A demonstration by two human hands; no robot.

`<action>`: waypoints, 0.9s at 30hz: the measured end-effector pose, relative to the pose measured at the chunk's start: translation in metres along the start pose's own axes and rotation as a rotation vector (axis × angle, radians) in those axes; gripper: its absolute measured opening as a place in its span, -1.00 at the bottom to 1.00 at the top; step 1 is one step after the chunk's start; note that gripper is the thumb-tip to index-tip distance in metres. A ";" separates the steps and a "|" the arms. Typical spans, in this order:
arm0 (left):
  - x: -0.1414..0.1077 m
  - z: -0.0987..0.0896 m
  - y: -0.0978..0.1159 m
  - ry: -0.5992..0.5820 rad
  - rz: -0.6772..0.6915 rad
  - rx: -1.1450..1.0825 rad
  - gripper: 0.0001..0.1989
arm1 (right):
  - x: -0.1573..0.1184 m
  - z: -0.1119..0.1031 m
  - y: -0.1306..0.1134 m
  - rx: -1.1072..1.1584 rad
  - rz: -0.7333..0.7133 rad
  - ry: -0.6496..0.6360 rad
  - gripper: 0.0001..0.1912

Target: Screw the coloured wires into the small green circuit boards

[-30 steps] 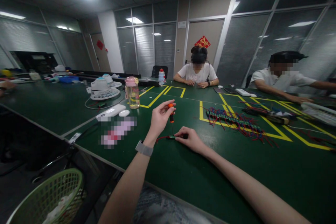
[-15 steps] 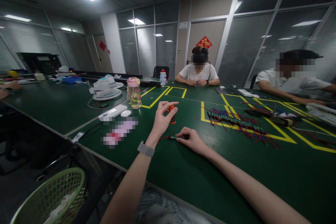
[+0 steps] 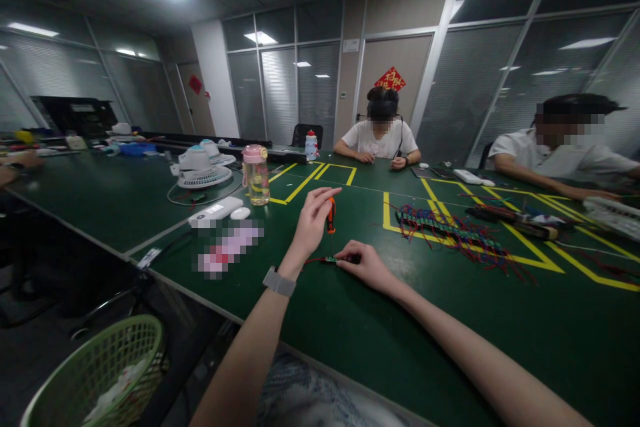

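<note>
The left hand point(image 3: 312, 219) pinches an upright screwdriver point(image 3: 331, 217), tip at the circuit board point(image 3: 330, 259). The right hand point(image 3: 369, 267) pinches the circuit board's right end.

From here I see the pink-lidded bottle point(image 3: 257, 177), the white fans point(image 3: 201, 167) behind-left of it, and a white power bank point(image 3: 216, 211) nearer me, left of the bottle.

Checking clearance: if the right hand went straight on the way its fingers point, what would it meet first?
The right hand would likely meet the board first, right at its fingertips. The screwdriver tip is there too; depth is unclear.
</note>
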State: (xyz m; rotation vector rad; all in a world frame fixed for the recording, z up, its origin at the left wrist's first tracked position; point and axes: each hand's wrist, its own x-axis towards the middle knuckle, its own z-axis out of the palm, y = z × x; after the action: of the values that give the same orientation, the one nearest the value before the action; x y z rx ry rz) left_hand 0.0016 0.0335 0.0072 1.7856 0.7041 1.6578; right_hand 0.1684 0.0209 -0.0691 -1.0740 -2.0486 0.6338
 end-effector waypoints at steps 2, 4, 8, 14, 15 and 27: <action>0.000 0.002 0.000 -0.052 -0.049 -0.147 -0.68 | 0.000 0.000 -0.001 0.002 0.001 0.001 -0.88; 0.000 0.003 -0.001 -0.043 -0.084 -0.189 -0.65 | 0.000 -0.001 -0.002 0.004 0.001 -0.002 -0.88; -0.001 0.002 -0.001 0.064 0.015 0.093 -0.74 | -0.001 -0.001 -0.003 0.008 0.000 0.001 -0.87; 0.000 0.005 -0.002 -0.010 0.053 0.082 -0.68 | -0.001 -0.001 -0.003 0.019 0.005 -0.005 -0.86; -0.001 0.006 -0.002 -0.033 0.037 0.024 -0.67 | -0.001 -0.001 -0.004 0.017 0.009 -0.007 -0.86; 0.000 0.003 0.013 -0.071 0.448 0.996 -0.67 | 0.000 0.000 -0.001 0.002 -0.004 -0.016 -0.86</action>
State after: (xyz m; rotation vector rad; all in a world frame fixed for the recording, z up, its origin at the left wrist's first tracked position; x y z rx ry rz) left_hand 0.0048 0.0250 0.0166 2.8394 1.3210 1.6058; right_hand 0.1683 0.0204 -0.0686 -1.0668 -2.0631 0.6439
